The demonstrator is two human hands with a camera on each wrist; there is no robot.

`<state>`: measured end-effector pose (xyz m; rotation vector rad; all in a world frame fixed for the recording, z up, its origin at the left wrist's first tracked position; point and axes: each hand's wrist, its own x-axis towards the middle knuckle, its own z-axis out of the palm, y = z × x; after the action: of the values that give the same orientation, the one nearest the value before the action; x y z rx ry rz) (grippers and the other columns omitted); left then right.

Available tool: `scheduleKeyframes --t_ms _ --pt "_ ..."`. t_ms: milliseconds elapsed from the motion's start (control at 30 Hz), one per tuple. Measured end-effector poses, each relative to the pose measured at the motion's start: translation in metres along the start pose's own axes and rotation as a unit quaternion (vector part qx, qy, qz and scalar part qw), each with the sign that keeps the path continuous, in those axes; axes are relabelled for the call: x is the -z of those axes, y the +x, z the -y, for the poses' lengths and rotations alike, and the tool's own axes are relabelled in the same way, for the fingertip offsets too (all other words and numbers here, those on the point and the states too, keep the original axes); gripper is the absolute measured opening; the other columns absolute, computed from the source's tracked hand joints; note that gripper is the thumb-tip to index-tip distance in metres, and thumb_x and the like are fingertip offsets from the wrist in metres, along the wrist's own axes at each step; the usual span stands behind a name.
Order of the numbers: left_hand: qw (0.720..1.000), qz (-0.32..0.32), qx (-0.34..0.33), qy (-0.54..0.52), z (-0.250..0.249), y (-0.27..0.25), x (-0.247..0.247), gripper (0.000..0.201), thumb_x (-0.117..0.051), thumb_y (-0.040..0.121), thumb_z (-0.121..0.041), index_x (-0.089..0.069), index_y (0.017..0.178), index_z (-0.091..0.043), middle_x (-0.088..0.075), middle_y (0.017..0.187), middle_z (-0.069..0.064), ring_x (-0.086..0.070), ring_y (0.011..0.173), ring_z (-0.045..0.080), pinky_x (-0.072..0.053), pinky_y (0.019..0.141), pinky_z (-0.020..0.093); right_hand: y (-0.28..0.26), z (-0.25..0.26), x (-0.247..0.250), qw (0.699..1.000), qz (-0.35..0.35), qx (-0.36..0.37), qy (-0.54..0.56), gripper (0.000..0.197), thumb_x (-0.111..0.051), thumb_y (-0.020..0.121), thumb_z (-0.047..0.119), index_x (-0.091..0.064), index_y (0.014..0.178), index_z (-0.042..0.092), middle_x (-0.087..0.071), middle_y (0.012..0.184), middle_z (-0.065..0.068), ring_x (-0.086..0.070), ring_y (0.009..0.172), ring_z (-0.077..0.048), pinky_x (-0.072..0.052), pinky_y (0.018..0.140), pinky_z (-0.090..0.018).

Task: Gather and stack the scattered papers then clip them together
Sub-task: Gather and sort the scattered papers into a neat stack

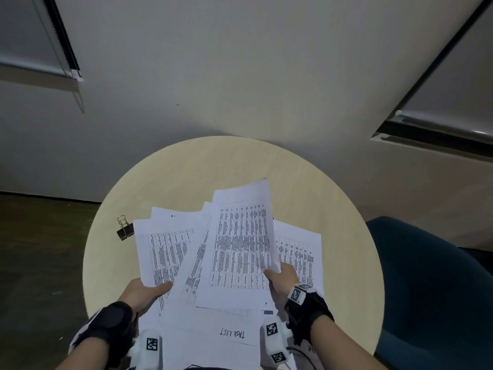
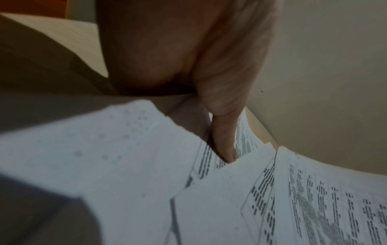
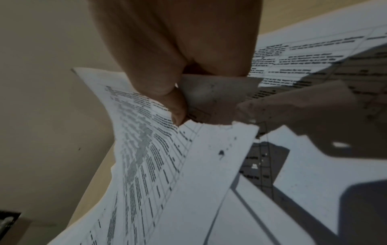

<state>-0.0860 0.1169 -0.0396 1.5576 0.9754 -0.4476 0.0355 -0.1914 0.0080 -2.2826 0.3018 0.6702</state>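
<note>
Several printed white sheets lie fanned and overlapping on a round pale table (image 1: 186,169). My right hand (image 1: 282,276) pinches the lower right edge of the top sheet (image 1: 240,244), which is lifted and curling; the right wrist view shows my thumb (image 3: 178,107) pressed onto that sheet (image 3: 150,165). My left hand (image 1: 149,289) grips the near edge of the left sheet (image 1: 165,249), thumb on top; the left wrist view shows the thumb (image 2: 224,132) lying on the papers (image 2: 125,157). A black binder clip (image 1: 124,228) lies on the table left of the papers, untouched.
A handwritten "TASK LIST" sheet (image 1: 232,335) lies nearest me under the others. Another printed sheet (image 1: 301,249) lies at the right under my right hand. A dark blue chair (image 1: 432,289) stands to the right of the table. A wall is behind it.
</note>
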Motion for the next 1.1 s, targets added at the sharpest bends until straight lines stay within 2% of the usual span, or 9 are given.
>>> scheduleKeyframes --t_ms 133,333,467,600,733,800,900,967,1100 --pt "1.0 -0.006 -0.004 -0.029 0.006 0.01 -0.001 0.053 -0.073 0.056 -0.073 -0.061 0.074 -0.024 -0.052 0.082 0.002 -0.044 0.076 0.018 -0.028 0.06 0.024 -0.005 0.009 -0.003 0.999 0.026 0.042 -0.014 0.018 -0.061 0.089 0.009 -0.052 0.074 0.012 -0.052 0.066 -0.002 -0.049 0.057 -0.015 -0.038 0.051 -0.02" --pt "0.999 -0.016 -0.034 0.002 -0.012 -0.012 -0.004 0.046 -0.071 0.082 -0.041 -0.041 0.059 -0.014 -0.034 0.032 -0.005 -0.028 0.035 0.014 -0.025 0.053 0.026 -0.006 0.024 -0.036 0.988 0.062 0.093 -0.109 0.023 -0.072 0.078 0.027 -0.055 0.089 0.017 -0.06 0.087 -0.005 -0.059 0.077 -0.023 -0.046 0.068 -0.03" --pt "0.996 -0.02 -0.091 -0.016 -0.008 -0.004 -0.006 0.03 -0.074 0.082 -0.029 -0.066 0.098 -0.005 -0.072 0.081 0.012 -0.06 0.069 0.022 -0.043 0.071 0.028 -0.002 0.025 -0.039 0.99 0.046 0.089 -0.102 0.035 -0.059 0.092 0.028 -0.057 0.121 0.008 -0.062 0.118 -0.008 -0.059 0.102 -0.022 -0.04 0.078 -0.025" --pt "0.993 -0.013 -0.113 -0.04 -0.022 -0.013 -0.01 0.027 -0.074 0.081 -0.033 -0.069 0.099 -0.014 -0.055 0.066 0.005 -0.044 0.061 0.021 -0.037 0.061 0.027 -0.006 0.024 -0.035 0.981 0.106 0.1 -0.126 0.025 -0.053 0.095 0.024 -0.043 0.075 0.012 -0.047 0.072 -0.002 -0.042 0.057 -0.014 -0.029 0.058 -0.026" --pt "0.987 -0.01 -0.16 -0.011 -0.036 -0.019 -0.011 0.026 -0.071 0.084 -0.023 -0.063 0.107 -0.014 -0.063 0.078 0.006 -0.052 0.068 0.022 -0.041 0.061 0.026 -0.012 0.022 -0.033 0.982 0.097 0.097 -0.129 0.038 -0.058 0.088 0.032 -0.028 0.067 0.021 -0.027 0.067 0.005 -0.025 0.054 -0.011 -0.022 0.057 -0.025" --pt "0.982 0.002 -0.191 -0.003 -0.046 -0.026 -0.008 0.021 -0.07 0.086 -0.022 -0.065 0.105 -0.015 -0.063 0.071 0.002 -0.05 0.06 0.019 -0.04 0.056 0.024 -0.017 0.025 -0.025 0.991 0.103 0.072 -0.048 0.019 -0.063 0.086 0.033 -0.046 0.084 0.023 -0.042 0.08 0.003 -0.041 0.066 -0.013 -0.034 0.063 -0.025" --pt "0.972 0.055 -0.227 -0.008 -0.065 -0.041 0.004 0.024 -0.072 0.083 -0.03 -0.069 0.102 -0.017 -0.064 0.068 -0.002 -0.048 0.057 0.015 -0.039 0.056 0.025 -0.023 0.041 -0.006 0.98 0.104 0.042 0.163 0.056 -0.07 0.087 0.015 -0.042 0.133 0.002 -0.055 0.127 -0.016 -0.059 0.099 -0.02 -0.048 0.067 -0.013" --pt "0.965 0.084 -0.248 -0.013 -0.081 -0.05 0.011 0.029 -0.075 0.08 -0.031 -0.069 0.096 -0.009 -0.06 0.071 0.007 -0.048 0.059 0.017 -0.038 0.057 0.025 -0.03 0.062 0.006 0.959 0.092 0.088 0.253 0.057 -0.075 0.081 0.012 -0.047 0.129 -0.001 -0.061 0.124 -0.016 -0.064 0.089 -0.011 -0.052 0.064 -0.013" --pt "0.94 0.013 -0.34 -0.016 -0.117 -0.076 0.016 0.012 -0.074 0.081 -0.012 -0.067 0.071 -0.012 -0.068 0.059 -0.006 -0.062 0.056 0.006 -0.047 0.059 0.02 -0.05 0.108 0.023 0.891 0.047 0.166 0.421 0.035 -0.082 0.072 0.009 -0.061 0.099 0.002 -0.067 0.093 -0.013 -0.068 0.084 -0.018 -0.055 0.072 -0.022"
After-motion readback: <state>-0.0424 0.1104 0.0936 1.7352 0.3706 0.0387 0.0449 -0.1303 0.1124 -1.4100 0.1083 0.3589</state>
